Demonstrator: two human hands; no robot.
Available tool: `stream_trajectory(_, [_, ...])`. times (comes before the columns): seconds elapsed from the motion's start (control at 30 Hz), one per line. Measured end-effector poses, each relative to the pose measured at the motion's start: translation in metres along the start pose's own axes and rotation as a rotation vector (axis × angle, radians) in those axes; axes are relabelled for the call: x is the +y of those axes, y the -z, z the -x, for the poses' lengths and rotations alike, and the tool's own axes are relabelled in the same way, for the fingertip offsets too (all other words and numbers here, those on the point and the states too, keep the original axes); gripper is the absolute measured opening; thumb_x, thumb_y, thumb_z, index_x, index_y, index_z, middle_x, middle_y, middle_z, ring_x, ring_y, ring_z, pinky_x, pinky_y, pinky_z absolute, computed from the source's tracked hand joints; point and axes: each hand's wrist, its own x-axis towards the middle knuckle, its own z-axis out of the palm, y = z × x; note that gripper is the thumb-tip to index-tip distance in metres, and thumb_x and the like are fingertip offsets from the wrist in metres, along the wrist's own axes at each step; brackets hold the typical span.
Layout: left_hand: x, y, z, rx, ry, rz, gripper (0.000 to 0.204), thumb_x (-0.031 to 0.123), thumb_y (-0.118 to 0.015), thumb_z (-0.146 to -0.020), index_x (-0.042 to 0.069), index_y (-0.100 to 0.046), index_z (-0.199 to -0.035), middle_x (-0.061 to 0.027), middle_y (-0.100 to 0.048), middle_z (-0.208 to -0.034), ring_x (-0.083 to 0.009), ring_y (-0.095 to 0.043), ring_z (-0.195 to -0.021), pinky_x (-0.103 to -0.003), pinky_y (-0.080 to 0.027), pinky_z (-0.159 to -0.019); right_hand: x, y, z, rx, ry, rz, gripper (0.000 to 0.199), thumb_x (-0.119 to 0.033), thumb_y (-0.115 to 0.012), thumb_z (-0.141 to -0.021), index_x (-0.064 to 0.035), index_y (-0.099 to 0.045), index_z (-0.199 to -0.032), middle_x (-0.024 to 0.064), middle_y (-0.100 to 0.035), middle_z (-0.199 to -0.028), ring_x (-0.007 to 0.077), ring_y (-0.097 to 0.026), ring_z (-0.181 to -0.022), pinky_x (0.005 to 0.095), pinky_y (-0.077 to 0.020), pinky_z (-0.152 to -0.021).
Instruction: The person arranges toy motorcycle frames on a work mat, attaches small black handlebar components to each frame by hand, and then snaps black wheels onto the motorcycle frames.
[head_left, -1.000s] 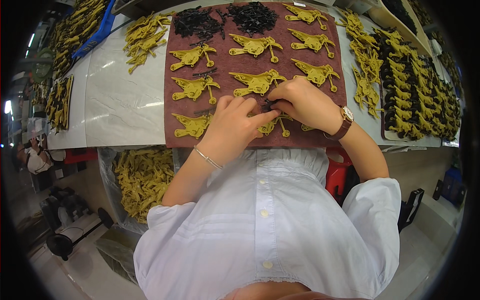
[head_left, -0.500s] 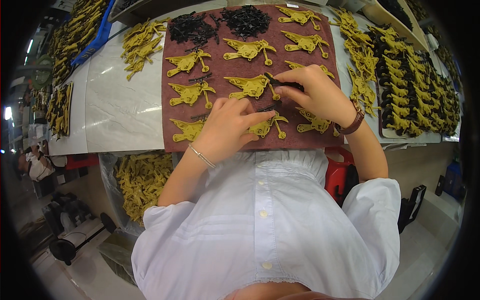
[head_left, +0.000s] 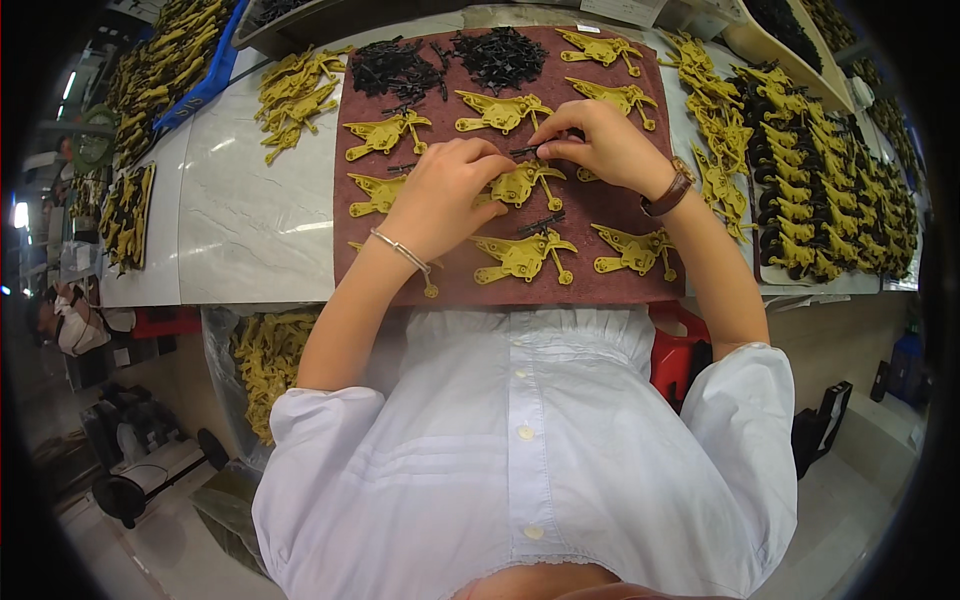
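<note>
1. While both hands work over the maroon mat (head_left: 620, 285), I note the left hand (head_left: 440, 195) pressing down on a yellow plastic piece (head_left: 520, 183) at mat centre, fingers curled over it.
2. Right hand (head_left: 600, 145) pinches a small black clip (head_left: 527, 151) just above that piece, not yet seated.
3. Nearer me on the mat, one finished-looking piece (head_left: 522, 255) carries its black part (head_left: 540, 222); others lie bare.
4. Loose black clips (head_left: 450, 60) heaped at the mat's far edge — I judge well under half the mat's pieces fitted, many left.
</note>
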Motion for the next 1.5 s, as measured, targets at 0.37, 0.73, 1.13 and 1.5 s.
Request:
stream_trajectory(0.37, [0.000,0.000,-0.006,-0.087,0.030,0.096,0.055,0.000,-0.073,-0.068,0.012,-0.061,-0.120,-0.0097,-0.059,-0.096,-0.0300,-0.058,-0.094,-0.039,-0.049,-0.082,-0.002,-0.007,-0.006,-0.020,-0.072,0.019,0.017,-0.012,-0.079,-0.072,-0.0074,-0.075,-0.088,0.0049,-0.057,-0.073,0.0182,-0.050,-0.068,0.0313,-0.0418,-0.062])
stream_trajectory(0.73, [-0.004,0.003,-0.017,-0.187,-0.032,-0.040,0.063,0.004,-0.071,-0.074,0.023,-0.056,-0.132,-0.0117,-0.053,-0.096,-0.0309,-0.055,-0.094,-0.041,-0.047,-0.086,0.012,-0.002,-0.006,0.198,-0.049,-0.057,0.019,-0.015,-0.064,-0.089,-0.0009,-0.069,-0.100,0.0050,-0.062,-0.077,0.0153,-0.056,-0.069,0.0284,-0.0447,-0.063])
stream_trajectory(1.13, [0.003,0.020,-0.021,-0.242,-0.047,-0.040,0.064,0.008,-0.077,-0.068,0.021,-0.061,-0.129,-0.0096,-0.053,-0.095,-0.0271,-0.056,-0.092,-0.040,-0.045,-0.080,-0.029,0.010,0.003,0.132,-0.495,-0.792,0.040,-0.045,-0.041,-0.101,-0.0089,-0.043,-0.119,0.0064,-0.063,-0.079,0.0096,-0.059,-0.056,0.0229,-0.0430,-0.047])
stream_trajectory(1.5, [0.011,0.011,-0.062,0.045,-0.071,0.349,0.022,0.001,-0.072,-0.073,-0.003,-0.065,-0.094,-0.0118,-0.060,-0.100,-0.0255,-0.062,-0.087,-0.034,-0.049,-0.074,-0.048,-0.004,-0.012,0.154,-0.285,-0.550,0.064,-0.048,-0.036,-0.101,-0.0040,-0.020,-0.144,0.0220,-0.064,-0.100,0.0214,-0.068,-0.071,0.0341,-0.0561,-0.059])
